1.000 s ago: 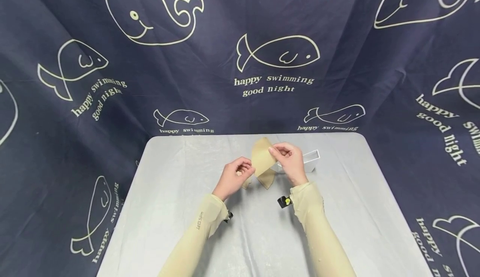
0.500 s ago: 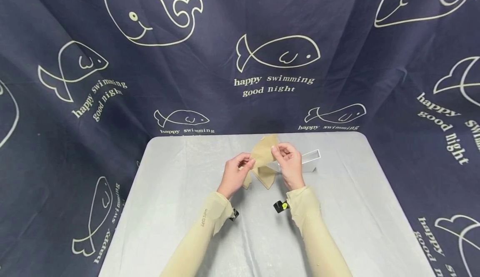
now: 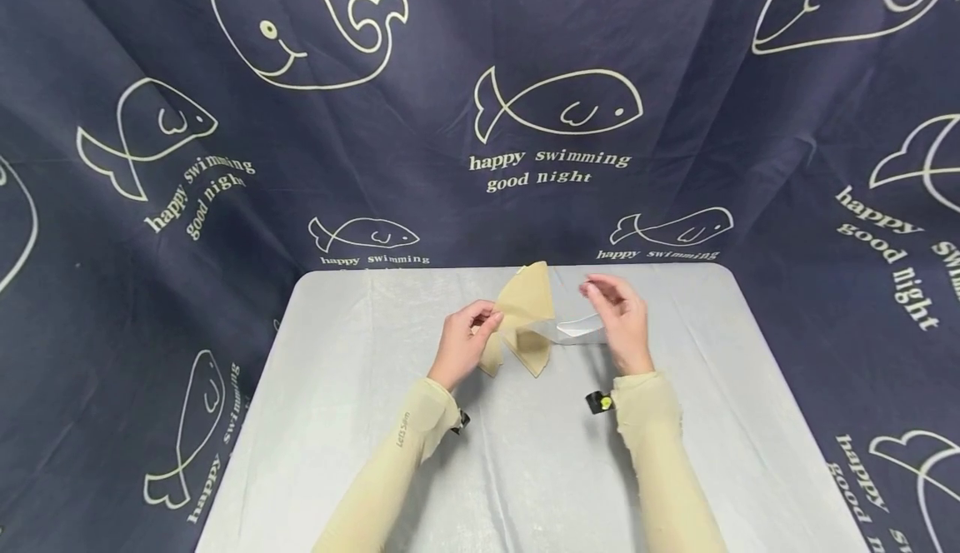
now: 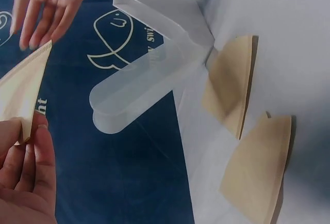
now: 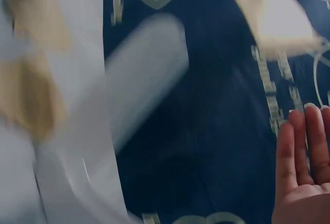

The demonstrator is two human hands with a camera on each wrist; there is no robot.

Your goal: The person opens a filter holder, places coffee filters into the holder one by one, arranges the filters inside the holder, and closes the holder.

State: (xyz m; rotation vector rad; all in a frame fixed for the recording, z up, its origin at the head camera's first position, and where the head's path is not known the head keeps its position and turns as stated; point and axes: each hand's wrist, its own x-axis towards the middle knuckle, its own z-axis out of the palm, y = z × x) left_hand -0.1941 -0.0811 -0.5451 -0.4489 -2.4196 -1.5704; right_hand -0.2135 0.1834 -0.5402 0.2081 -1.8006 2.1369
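Observation:
My left hand pinches a tan paper coffee filter by its lower edge, raised above the table. In the left wrist view the held coffee filter shows a crimped seam. My right hand is apart from it on the right, fingers extended and holding nothing; the right wrist view shows its straight fingers. Two more coffee filters lie on the table below the held one. Behind them stands a translucent white plastic holder with its long rounded lid swung out, partly hidden by my right hand in the head view.
The grey-white table ends at a dark blue curtain printed with fish and whales. A black wrist camera sits under the right sleeve. The right wrist view is blurred.
My right hand has let go of the coffee filter and moved right, now in front of the plastic holder. The left hand still holds the filter, which now stands more upright.

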